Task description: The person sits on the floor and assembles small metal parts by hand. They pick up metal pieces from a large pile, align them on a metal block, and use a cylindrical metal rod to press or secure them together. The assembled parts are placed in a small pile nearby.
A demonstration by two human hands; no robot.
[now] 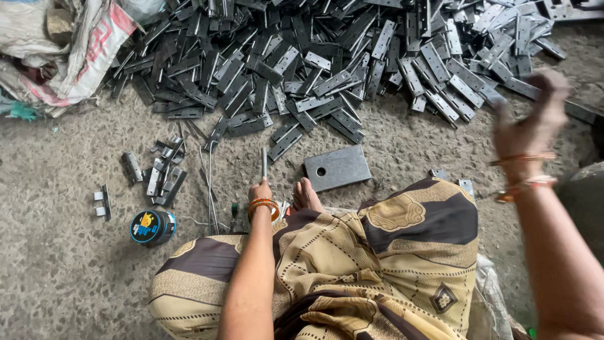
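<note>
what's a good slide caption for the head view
Seated person's left hand grips a thin metal rod before a heap of hinge plates.

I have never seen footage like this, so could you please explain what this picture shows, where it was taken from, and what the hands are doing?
One camera, worn on a person's head, looks down at their own lap and bare hands. The person sits on a rough floor. The left hand holds a thin metal rod upright. The right hand is raised and blurred; I cannot tell whether it holds anything. Ahead lies a big pile of metal hinge plates, a flat plate with a hole, a few assembled hinges, a small round tin and sacks.
</note>
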